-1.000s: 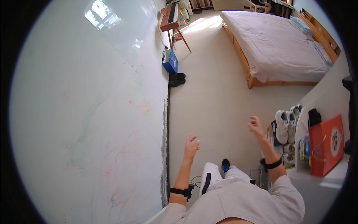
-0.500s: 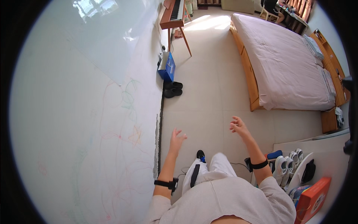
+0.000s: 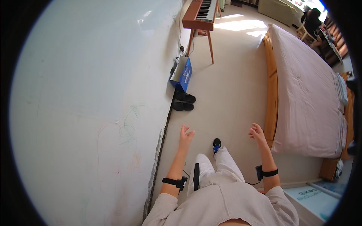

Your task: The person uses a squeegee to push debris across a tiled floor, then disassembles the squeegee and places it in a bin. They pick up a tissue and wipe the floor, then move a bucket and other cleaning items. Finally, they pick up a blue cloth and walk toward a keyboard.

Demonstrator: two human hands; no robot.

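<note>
Both my arms reach forward over the tiled floor (image 3: 233, 94), and neither hand holds anything. My left hand (image 3: 186, 136) is raised near the white wall (image 3: 83, 94), its fingers apart and loosely bent. My right hand (image 3: 256, 132) hangs in the air by the near corner of the bed (image 3: 305, 94), fingers half curled and apart. Neither hand touches anything. A black strap with a small device sits on each forearm. Below, one black shoe (image 3: 217, 145) with blue laces is stepped forward.
Black clogs (image 3: 184, 101) and a blue-and-white paper bag (image 3: 182, 74) stand along the left wall. Beyond them is a brown keyboard piano (image 3: 198, 15). A person (image 3: 312, 23) sits at a desk at the far right. A wooden nightstand (image 3: 329, 168) adjoins the bed.
I have walked forward: the piano, bag and clogs appear nearer, and the shoe rack on the right has left the view. The other foot is now in front. Both hands stay empty.
</note>
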